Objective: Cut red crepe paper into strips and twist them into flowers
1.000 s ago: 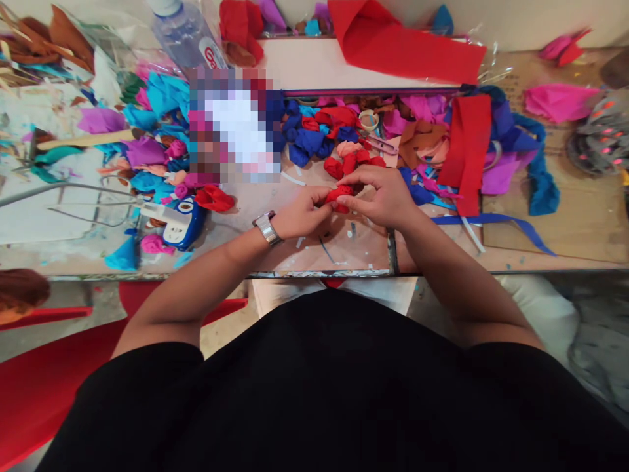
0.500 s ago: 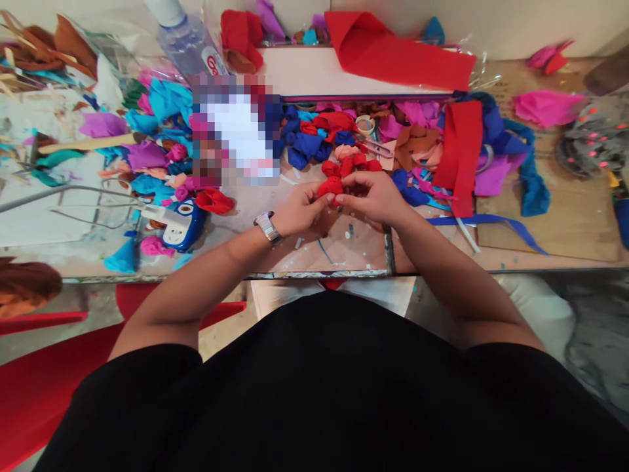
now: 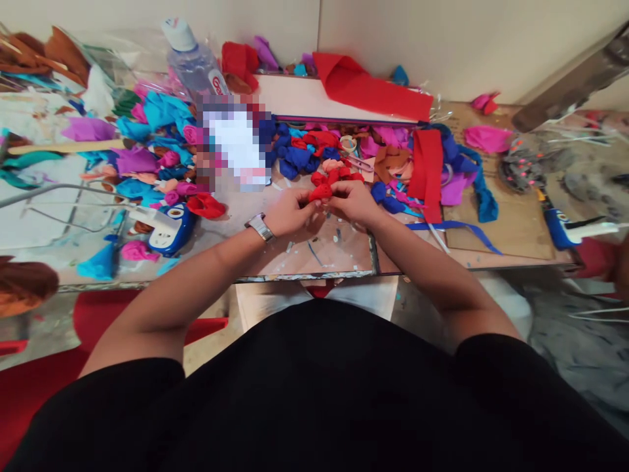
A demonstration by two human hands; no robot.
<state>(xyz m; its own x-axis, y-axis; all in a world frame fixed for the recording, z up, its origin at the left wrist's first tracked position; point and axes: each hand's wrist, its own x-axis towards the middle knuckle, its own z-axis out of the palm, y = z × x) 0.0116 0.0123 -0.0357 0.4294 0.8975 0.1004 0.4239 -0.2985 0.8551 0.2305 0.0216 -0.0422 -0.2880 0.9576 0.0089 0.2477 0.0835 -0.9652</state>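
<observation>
And the right hand point(image 3: 358, 204) has drawn its fingers in closer since the earlier frame, while the view swings up to more wall! Left side of the desk point(image 3: 339, 252): a clear bottle point(image 3: 194, 69) towards the back edge, a blue-and-white socket block point(image 3: 164, 239) near the front. Now the left hand point(image 3: 289, 213), wristwatch point(image 3: 260, 227) on, pinching the red flower point(image 3: 320, 191) over the desk's middle; the right fingers, bunched narrow, hold its near side. Further right, a red strip point(image 3: 426, 177) lies over scraps, then blue ribbon point(image 3: 466, 231) crosses onto cardboard point(image 3: 515, 236).
</observation>
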